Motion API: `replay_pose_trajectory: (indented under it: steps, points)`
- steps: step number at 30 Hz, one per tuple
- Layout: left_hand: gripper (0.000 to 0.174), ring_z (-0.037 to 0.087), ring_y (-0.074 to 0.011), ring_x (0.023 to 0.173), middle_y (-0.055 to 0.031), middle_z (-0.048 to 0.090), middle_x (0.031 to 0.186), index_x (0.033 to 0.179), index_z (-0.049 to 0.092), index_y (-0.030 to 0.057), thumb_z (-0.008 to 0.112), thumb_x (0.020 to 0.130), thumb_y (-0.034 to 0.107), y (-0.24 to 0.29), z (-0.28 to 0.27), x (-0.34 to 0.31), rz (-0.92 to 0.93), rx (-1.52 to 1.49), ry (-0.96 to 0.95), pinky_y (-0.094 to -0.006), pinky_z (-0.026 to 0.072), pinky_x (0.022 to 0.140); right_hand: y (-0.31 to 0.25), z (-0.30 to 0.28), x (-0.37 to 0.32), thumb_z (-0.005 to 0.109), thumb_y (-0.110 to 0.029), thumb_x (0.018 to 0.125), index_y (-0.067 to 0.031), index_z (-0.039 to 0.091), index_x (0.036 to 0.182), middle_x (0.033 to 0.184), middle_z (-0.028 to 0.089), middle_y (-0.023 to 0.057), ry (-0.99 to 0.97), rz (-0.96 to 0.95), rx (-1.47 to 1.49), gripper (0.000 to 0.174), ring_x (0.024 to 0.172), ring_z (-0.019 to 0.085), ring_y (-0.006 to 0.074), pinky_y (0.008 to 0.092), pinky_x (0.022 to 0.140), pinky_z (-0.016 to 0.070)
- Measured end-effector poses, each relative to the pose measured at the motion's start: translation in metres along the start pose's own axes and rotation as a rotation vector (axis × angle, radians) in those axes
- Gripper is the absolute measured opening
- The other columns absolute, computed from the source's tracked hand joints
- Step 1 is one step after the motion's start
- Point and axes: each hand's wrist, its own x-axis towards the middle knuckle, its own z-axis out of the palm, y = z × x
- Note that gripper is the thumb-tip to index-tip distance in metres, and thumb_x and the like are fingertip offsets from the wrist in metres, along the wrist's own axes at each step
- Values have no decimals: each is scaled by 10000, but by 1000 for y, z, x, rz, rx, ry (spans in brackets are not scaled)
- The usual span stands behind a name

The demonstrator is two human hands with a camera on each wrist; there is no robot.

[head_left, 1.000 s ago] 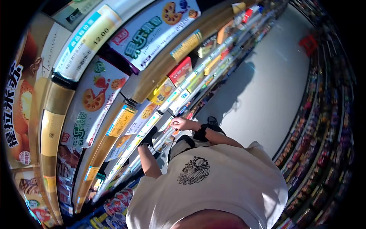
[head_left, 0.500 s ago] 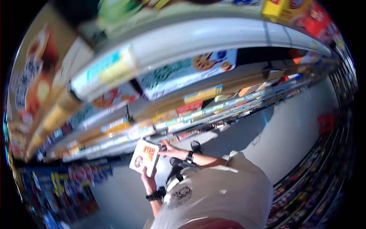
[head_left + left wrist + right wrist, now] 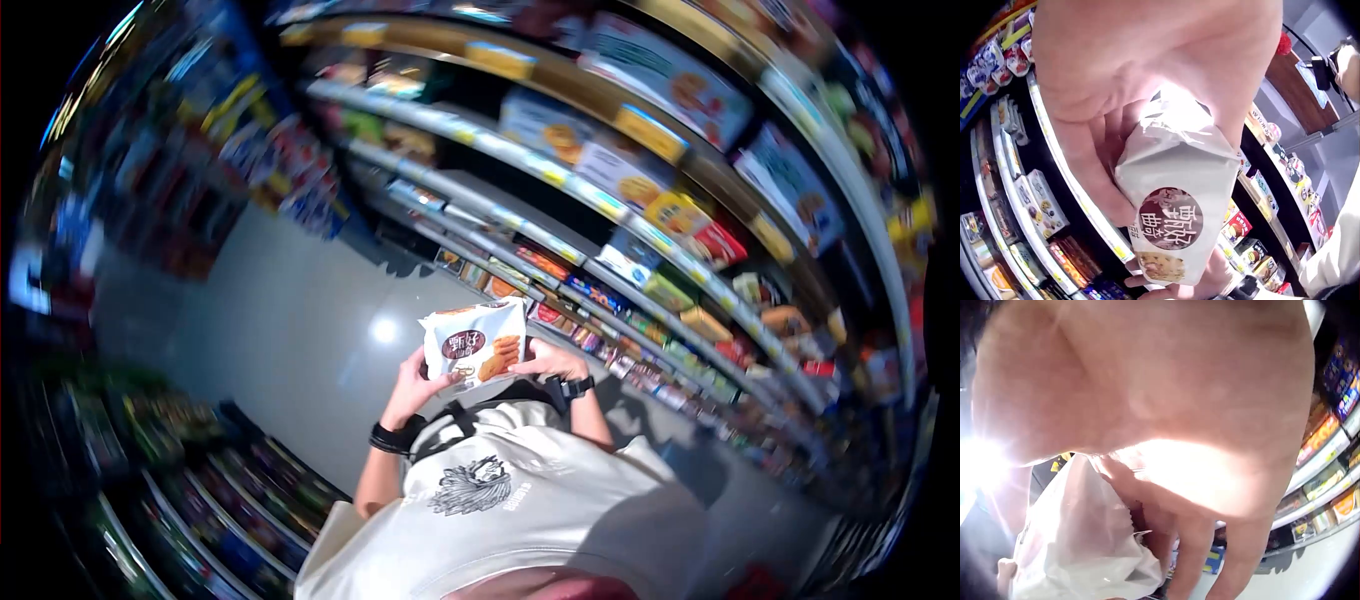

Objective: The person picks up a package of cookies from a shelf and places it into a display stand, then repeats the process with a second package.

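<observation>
A white bag of cookies (image 3: 465, 345) with a dark round label and a picture of cookies is held in front of the body in the head view. My left hand (image 3: 410, 388) grips its left end, thumb on the front. At the other end, my right hand (image 3: 550, 360) holds the edge with the thumb near the cookie picture. In the left wrist view the bag (image 3: 1179, 181) hangs below the palm, fingers curled along its side. Close up in the right wrist view, the crimped end of the white bag (image 3: 1085, 531) sits between thumb and fingers.
Shelves of boxed and bagged snacks (image 3: 620, 215) run along the right of the head view. Another shelf row (image 3: 190, 480) stands at the lower left, with hanging packets (image 3: 290, 170) at the upper left. A pale shiny floor (image 3: 290, 330) lies between them.
One second ago both hands were down by the lower shelves. Half a second ago they held the white bag beside the shelf. Now the view has swung round, with the bag before the torso.
</observation>
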Motion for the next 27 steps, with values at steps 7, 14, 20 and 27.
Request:
replay_pose_trajectory:
  steps: [7, 14, 20, 27]
  points:
    - [599, 597, -131, 962, -65, 638, 1101, 1254, 514, -7, 799, 755, 162, -34, -86, -106, -18, -178, 213, -294, 487, 876, 36, 96, 102, 466, -183, 1009, 9, 390, 1374, 1302, 503, 46, -10, -45, 190, 419, 1182, 459, 133, 292, 1028, 350]
    - [524, 589, -124, 989, -71, 634, 1120, 1225, 527, -25, 775, 784, 113, -88, -152, -184, -98, -363, 522, -287, 485, 885, -1, 181, 224, 509, -236, 994, 1, 422, 1327, 1199, 559, 65, -417, 33, -348, 417, 1074, 507, 111, 284, 938, 437]
    - [484, 581, -145, 1021, -78, 627, 1142, 1197, 540, -39, 764, 790, 97, -121, -237, -203, -198, -381, 745, -299, 462, 914, -25, 277, 343, 559, -204, 962, 18, 490, 1254, 1137, 619, 90, -636, -28, -434, 374, 1006, 565, 128, 281, 894, 477]
    - [441, 573, -137, 1002, -63, 624, 1140, 1206, 541, -25, 722, 823, 97, -85, -409, -158, -187, -237, 785, -293, 451, 899, -74, 356, 481, 613, -272, 922, 6, 505, 1223, 1086, 651, 120, -508, -171, -403, 424, 923, 620, 160, 313, 833, 510]
